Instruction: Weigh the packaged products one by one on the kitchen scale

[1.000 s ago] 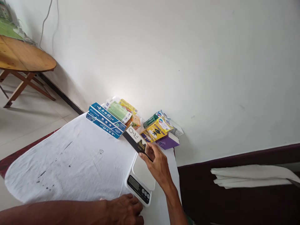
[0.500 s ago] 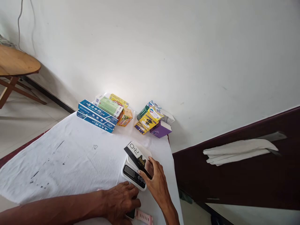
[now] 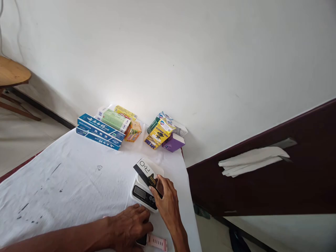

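The left forearm point(image 3: 73, 232) is bare from the picture's edge to the wrist, long and lean, widening slightly away from the left hand point(image 3: 132, 224), which is bare too, with a broad back and pronounced knuckles. The right hand point(image 3: 165, 197), also bare, has slender fingers point(image 3: 166, 183); its narrow right forearm point(image 3: 178, 232) is uncovered as far as it shows.

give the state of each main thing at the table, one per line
R&O box: held in right hand, angled over digital scale
digital scale: no digits readable on display
pink-strapped smartwatch: partly covered by left hand
blue toothpaste boxes: lying together
yellow COME ON box: beside purple box
white tablecloth: spread, dark-marked
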The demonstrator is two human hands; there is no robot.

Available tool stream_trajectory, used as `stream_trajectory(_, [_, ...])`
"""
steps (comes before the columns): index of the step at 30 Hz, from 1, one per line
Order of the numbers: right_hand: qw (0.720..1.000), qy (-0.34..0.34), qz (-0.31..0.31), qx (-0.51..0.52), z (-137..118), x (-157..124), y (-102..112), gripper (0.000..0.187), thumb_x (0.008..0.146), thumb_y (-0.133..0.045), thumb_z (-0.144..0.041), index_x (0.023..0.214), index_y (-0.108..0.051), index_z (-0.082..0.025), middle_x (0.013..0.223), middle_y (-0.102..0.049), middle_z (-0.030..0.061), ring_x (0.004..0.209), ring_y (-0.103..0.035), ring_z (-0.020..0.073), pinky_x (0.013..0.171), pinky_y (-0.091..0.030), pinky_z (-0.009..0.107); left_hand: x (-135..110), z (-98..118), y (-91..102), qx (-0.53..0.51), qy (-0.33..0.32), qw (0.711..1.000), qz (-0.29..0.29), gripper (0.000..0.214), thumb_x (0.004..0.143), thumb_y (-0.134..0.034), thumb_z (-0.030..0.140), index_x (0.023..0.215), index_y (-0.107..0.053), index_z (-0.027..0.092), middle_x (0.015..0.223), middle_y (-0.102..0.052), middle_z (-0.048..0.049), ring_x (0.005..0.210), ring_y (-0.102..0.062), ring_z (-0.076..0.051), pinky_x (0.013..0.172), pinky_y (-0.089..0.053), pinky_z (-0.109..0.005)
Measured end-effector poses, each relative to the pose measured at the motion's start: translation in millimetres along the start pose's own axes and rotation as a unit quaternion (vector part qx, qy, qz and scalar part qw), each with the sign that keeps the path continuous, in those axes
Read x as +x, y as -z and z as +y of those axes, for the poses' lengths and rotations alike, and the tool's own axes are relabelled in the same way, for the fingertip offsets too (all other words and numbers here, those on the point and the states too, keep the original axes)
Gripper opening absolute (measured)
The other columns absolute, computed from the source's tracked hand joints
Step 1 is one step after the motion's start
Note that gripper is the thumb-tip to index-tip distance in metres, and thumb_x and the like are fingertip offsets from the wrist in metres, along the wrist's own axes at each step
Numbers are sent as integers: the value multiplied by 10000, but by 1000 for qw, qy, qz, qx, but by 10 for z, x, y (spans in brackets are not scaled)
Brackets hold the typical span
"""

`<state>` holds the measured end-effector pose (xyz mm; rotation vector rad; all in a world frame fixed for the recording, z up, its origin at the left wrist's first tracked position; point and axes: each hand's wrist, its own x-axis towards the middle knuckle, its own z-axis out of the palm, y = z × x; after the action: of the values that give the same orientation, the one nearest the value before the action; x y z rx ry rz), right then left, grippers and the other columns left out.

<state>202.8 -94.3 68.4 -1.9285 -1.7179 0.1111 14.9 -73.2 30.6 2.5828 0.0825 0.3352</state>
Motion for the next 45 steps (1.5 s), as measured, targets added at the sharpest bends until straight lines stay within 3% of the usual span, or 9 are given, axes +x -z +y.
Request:
stream_trajectory(5, [995,-64,65,29,206,-60,136,415,940,-593,-484,1247,-593,-206,1185,-681,121,1112,-642,290,953,-523,447,-11,65,66,-38,43,998,-19,398,757,-744,403,1033,-543,198,1081,-546,-72,985,-540,-268,882,-463,-405])
stream_trajectory(10, [976,-153,150,-34,767,34,337,503,832,-618,-598,1102,-628,-174,1078,-703,141,1036,-648,317,930,-505,461,-19,89,94,-51,53,997,-30,384,745,-748,366,1012,-525,203,1090,-540,-66,1005,-525,-268,919,-455,-417])
stream_trajectory(16, [959,-206,183,-73,1159,10,224,423,781,-593,-600,945,-605,-210,940,-686,133,955,-628,342,865,-493,476,-14,69,47,-57,55,997,-25,387,726,-756,356,994,-520,206,1079,-541,-63,986,-522,-265,904,-456,-414])
stream_trajectory(20, [951,-223,197,-86,1133,-185,152,412,801,-575,-588,963,-596,-211,896,-679,118,935,-619,341,853,-486,464,-16,74,61,-59,58,996,-22,390,730,-765,361,992,-522,207,1075,-543,-60,991,-523,-265,911,-454,-412])
stream_trajectory(24, [946,-233,202,-100,1051,-349,205,463,827,-564,-587,1054,-595,-185,1035,-684,165,990,-613,356,877,-477,475,-15,87,112,-63,60,996,-37,382,748,-754,361,1013,-529,205,1085,-544,-62,999,-526,-264,912,-452,-409])
stream_trajectory(31, [956,-231,158,-88,949,-394,241,450,818,-558,-569,1060,-598,-192,1071,-676,156,1051,-611,361,916,-479,483,-11,79,102,-61,59,996,-35,383,749,-745,360,1019,-519,209,1092,-539,-61,1004,-521,-265,917,-448,-409])
stream_trajectory(37, [953,-252,144,-93,842,-654,223,449,857,-543,-563,1130,-585,-208,1150,-659,144,1110,-602,355,916,-486,472,-13,84,130,-65,57,995,-40,363,771,-730,360,1030,-523,210,1093,-535,-62,996,-521,-267,921,-446,-414])
stream_trajectory(42, [955,-243,151,-83,865,-786,204,426,890,-534,-572,1140,-569,-229,1053,-656,103,967,-638,313,841,-513,440,-20,79,144,-80,58,994,-40,371,768,-736,349,1039,-525,210,1100,-531,-63,1000,-518,-270,939,-435,-424])
stream_trajectory(45, [959,-236,126,-92,914,-796,228,454,876,-548,-595,1145,-577,-230,1070,-667,111,992,-637,325,845,-513,445,-19,74,124,-71,53,996,-33,366,772,-733,360,1034,-527,207,1090,-532,-62,990,-524,-266,920,-440,-414])
